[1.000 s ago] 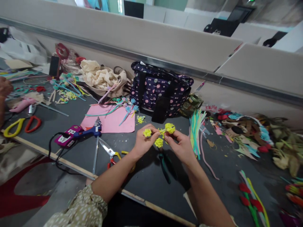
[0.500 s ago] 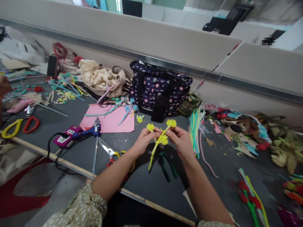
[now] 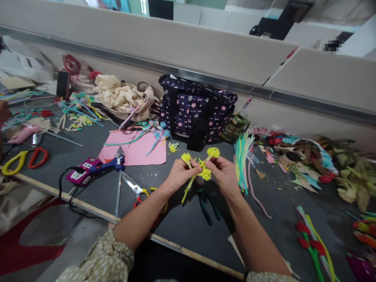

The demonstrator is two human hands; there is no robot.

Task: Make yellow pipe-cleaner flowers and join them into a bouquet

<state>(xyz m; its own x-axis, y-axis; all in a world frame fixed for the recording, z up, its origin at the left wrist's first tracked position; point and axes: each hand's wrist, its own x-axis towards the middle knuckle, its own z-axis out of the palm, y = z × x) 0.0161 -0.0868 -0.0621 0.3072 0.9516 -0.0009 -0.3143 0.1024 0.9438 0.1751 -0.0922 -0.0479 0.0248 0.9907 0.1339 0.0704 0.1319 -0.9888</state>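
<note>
Yellow fuzzy-stem flowers are held between my two hands above the dark tabletop. My left hand (image 3: 181,172) is closed on the stems, with one small yellow flower (image 3: 186,157) above its fingers and a pale yellow stem (image 3: 188,190) hanging below. My right hand (image 3: 222,171) pinches close by, at a fuller yellow flower (image 3: 213,152). Between the hands sits a third yellow bloom (image 3: 206,174). Fingers hide where the stems meet. Just below lie green-handled pliers (image 3: 209,209). Scissors (image 3: 136,189) with red and yellow handles rest beside my left forearm.
A blue glue gun (image 3: 108,166) lies by a purple power strip (image 3: 84,172) and pink sheet (image 3: 135,150). Behind stand a patterned bag (image 3: 182,105) and a phone (image 3: 197,135). Fuzzy stems (image 3: 243,160) bunch at right. Another person's hand (image 3: 4,111) shows far left.
The stem's lower end has swung slightly left and up, and my left thumb now reaches further right across the stems. Both hands stay closed on the yellow flowers.
</note>
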